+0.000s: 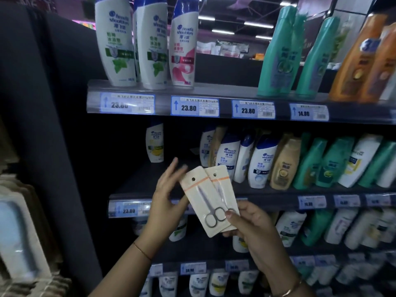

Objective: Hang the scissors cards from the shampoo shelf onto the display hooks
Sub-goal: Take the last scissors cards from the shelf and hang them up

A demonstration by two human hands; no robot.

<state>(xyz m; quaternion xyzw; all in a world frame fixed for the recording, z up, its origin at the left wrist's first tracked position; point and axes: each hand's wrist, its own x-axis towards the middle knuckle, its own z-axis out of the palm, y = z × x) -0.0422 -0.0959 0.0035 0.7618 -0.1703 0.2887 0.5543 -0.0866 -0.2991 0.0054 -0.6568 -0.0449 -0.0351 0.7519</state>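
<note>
Two cream scissors cards, each with a hang hole, an orange stripe and small steel scissors, are held fanned in front of the shampoo shelf. The front scissors card overlaps the rear scissors card. My right hand pinches their lower ends, thumb on the scissors handles. My left hand rests against the left edge of the front card, fingers spread behind its top. No display hooks are clearly visible.
Shampoo bottles fill the shelves to the right and above, behind price-tag rails. A dark end panel stands on the left. Blurred carded goods hang at the far left.
</note>
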